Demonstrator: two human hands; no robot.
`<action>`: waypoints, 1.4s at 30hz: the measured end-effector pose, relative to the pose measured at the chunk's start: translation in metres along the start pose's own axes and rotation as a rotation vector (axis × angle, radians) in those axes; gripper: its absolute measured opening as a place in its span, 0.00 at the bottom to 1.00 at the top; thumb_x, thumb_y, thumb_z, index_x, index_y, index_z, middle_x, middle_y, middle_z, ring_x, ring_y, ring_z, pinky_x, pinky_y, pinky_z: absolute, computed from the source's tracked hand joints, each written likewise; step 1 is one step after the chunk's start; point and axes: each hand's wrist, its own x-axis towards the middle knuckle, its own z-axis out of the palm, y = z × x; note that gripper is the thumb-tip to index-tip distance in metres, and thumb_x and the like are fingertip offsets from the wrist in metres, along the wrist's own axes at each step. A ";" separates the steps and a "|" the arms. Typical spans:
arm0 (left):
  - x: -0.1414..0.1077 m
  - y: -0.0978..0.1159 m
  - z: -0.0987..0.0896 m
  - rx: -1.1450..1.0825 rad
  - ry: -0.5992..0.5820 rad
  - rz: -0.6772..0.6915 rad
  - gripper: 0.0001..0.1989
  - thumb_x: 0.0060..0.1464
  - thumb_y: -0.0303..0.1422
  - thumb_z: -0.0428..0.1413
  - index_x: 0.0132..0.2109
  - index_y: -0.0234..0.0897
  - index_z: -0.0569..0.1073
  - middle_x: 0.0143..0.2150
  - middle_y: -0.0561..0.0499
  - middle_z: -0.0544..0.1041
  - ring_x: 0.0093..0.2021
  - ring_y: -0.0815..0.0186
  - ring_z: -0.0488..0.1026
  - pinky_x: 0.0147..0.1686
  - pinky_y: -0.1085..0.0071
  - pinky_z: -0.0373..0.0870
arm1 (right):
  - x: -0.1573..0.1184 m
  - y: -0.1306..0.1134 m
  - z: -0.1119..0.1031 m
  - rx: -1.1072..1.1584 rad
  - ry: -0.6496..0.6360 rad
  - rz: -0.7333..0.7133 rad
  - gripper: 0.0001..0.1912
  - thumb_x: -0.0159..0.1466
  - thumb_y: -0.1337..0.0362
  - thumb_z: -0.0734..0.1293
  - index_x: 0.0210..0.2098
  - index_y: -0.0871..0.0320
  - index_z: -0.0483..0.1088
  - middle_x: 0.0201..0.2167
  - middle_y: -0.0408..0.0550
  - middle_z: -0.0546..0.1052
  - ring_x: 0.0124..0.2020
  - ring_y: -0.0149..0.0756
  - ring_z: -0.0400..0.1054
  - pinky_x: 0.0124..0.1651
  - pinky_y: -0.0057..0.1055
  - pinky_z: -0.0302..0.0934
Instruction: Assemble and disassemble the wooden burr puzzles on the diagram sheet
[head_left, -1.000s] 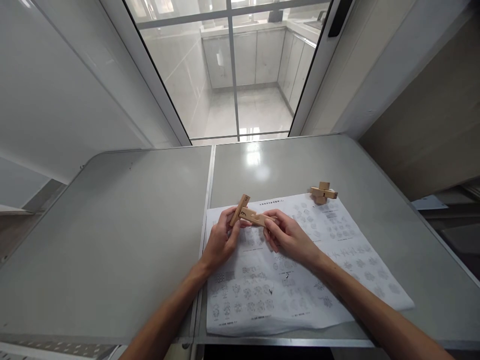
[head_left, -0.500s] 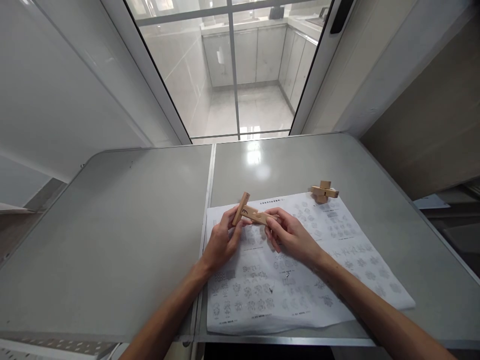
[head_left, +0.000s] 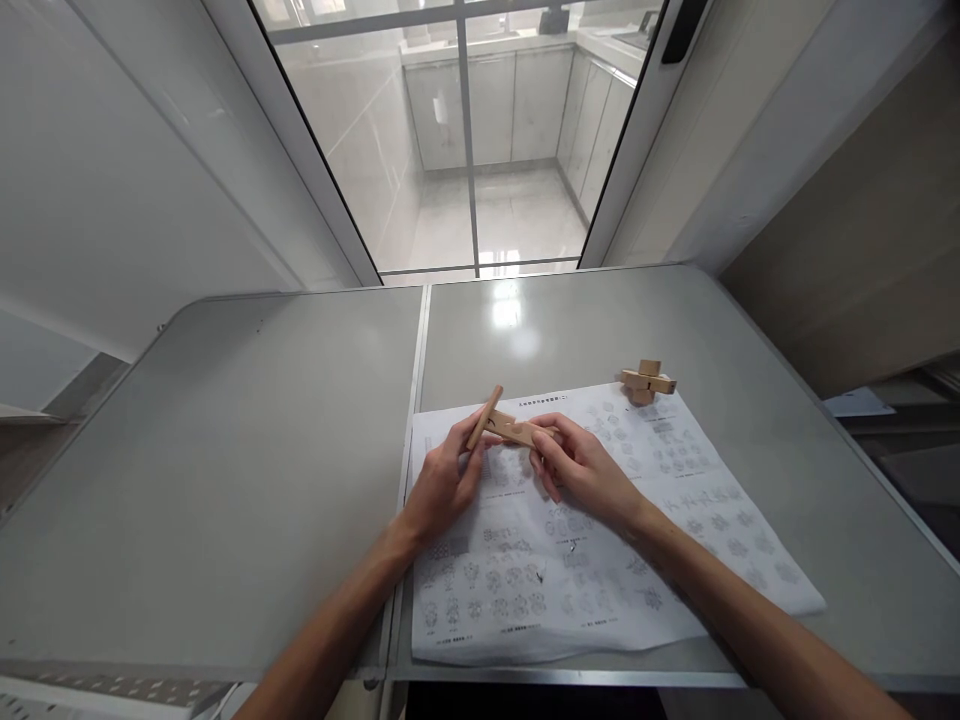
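My left hand (head_left: 445, 482) is closed on a narrow wooden piece (head_left: 485, 416), which stands tilted above the printed sheet. My right hand (head_left: 581, 463) pinches the right end of a notched wooden piece (head_left: 511, 429) bearing a dark mark. The notched piece's left end meets the narrow piece at an angle; whether they are joined I cannot tell. Under both hands lies a large white sheet (head_left: 510, 620) with rows of small printed drawings. At its top right corner sits a cluster of crossed wooden pieces (head_left: 648, 383).
The grey table (head_left: 225, 480) has a metal seam (head_left: 421, 350) running from front to back, left of the sheet. Beyond the far edge stands a glazed door (head_left: 472, 150). A dark shelf area (head_left: 907, 440) lies past the right edge.
The narrow wooden piece in my left hand has turned slightly and shows a thinner side. The notched piece has tilted a little. Both hands stay in nearly the same place.
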 end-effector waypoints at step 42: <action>-0.002 -0.008 -0.001 0.069 -0.007 0.112 0.29 0.75 0.32 0.50 0.78 0.43 0.58 0.60 0.45 0.81 0.44 0.66 0.82 0.47 0.71 0.80 | -0.001 0.010 0.002 -0.022 -0.030 -0.005 0.18 0.78 0.47 0.60 0.53 0.55 0.67 0.28 0.38 0.76 0.15 0.27 0.64 0.23 0.30 0.59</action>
